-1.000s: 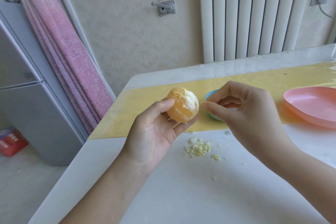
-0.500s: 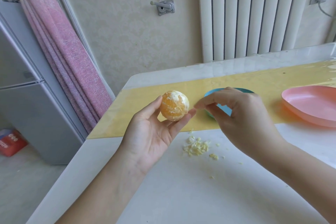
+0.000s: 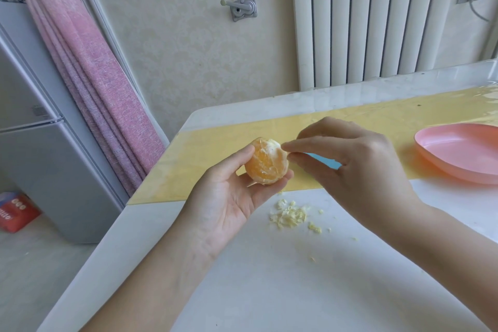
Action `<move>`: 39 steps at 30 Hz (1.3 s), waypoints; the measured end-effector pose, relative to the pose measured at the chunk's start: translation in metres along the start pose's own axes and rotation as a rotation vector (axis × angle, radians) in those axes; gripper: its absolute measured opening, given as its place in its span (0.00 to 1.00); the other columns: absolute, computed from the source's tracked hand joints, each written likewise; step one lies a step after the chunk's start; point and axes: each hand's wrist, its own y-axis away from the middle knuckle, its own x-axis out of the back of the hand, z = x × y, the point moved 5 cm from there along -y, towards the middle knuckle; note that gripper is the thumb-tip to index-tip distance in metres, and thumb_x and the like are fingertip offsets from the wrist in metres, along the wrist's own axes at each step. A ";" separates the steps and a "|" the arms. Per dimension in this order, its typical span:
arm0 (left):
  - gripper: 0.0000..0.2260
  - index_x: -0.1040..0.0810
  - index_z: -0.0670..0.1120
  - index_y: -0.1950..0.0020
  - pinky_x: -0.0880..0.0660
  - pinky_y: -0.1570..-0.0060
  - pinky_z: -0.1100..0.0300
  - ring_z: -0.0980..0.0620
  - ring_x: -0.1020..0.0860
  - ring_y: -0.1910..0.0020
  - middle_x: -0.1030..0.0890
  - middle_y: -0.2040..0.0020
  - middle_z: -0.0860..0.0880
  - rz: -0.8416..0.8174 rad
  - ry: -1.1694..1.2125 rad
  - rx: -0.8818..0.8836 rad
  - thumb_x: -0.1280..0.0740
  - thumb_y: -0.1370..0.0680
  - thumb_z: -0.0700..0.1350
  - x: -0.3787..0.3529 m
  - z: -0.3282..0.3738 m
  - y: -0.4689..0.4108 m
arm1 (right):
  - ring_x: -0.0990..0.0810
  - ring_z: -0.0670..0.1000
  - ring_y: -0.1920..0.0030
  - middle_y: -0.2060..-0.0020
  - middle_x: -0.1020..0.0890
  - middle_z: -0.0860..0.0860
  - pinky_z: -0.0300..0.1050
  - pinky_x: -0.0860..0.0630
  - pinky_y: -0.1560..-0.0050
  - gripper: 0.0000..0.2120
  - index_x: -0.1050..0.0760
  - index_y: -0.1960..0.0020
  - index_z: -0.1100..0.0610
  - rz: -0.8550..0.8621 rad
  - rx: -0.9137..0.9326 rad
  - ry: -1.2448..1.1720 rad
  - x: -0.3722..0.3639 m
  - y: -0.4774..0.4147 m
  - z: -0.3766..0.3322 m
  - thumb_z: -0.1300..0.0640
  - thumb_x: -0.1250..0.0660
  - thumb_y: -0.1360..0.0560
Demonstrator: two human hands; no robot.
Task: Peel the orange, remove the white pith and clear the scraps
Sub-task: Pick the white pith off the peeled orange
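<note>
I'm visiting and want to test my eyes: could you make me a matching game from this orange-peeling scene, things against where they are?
Things:
1. peeled orange
2. pith scraps
3. pink dish
4. curtain

Places:
A. far right, on the yellow mat
B. hanging beside the fridge
C. in the left hand
D. piled on the white tabletop

Pairs: 1-C, 2-D, 3-A, 4-B

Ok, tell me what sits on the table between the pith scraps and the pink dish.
In the head view, nothing rests on the table between the pith scraps and the pink dish; only the right hand hangs above that stretch.
</note>
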 end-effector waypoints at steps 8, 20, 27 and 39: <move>0.16 0.19 0.39 0.44 0.18 0.56 0.53 0.39 0.18 0.52 0.17 0.49 0.38 0.063 -0.193 -0.059 0.30 0.29 0.44 0.008 -0.005 -0.002 | 0.21 0.53 0.69 0.66 0.19 0.50 0.47 0.25 0.72 0.07 0.16 0.56 0.56 -0.111 0.139 0.109 -0.007 0.001 0.000 0.56 0.32 0.25; 0.21 0.22 0.38 0.38 0.18 0.51 0.50 0.44 0.17 0.56 0.17 0.51 0.40 0.108 -0.237 -0.036 0.30 0.30 0.44 0.013 -0.010 -0.002 | 0.28 0.54 0.75 0.72 0.22 0.50 0.44 0.28 0.75 0.16 0.19 0.64 0.57 -0.209 0.198 0.262 -0.016 0.006 0.001 0.55 0.42 0.25; 0.17 0.19 0.39 0.44 0.18 0.54 0.51 0.40 0.18 0.54 0.16 0.53 0.40 0.092 -0.249 -0.023 0.29 0.31 0.44 0.011 -0.010 -0.001 | 0.30 0.51 0.73 0.70 0.22 0.49 0.42 0.30 0.72 0.14 0.19 0.63 0.57 -0.174 0.226 0.265 -0.012 0.005 -0.002 0.56 0.40 0.24; 0.18 0.19 0.40 0.43 0.17 0.59 0.54 0.36 0.17 0.53 0.17 0.49 0.38 0.021 -0.222 -0.007 0.30 0.31 0.44 0.005 -0.004 0.001 | 0.21 0.44 0.61 0.63 0.18 0.45 0.30 0.29 0.59 0.04 0.17 0.57 0.51 -0.194 -0.181 -0.179 -0.006 0.001 0.016 0.55 0.30 0.26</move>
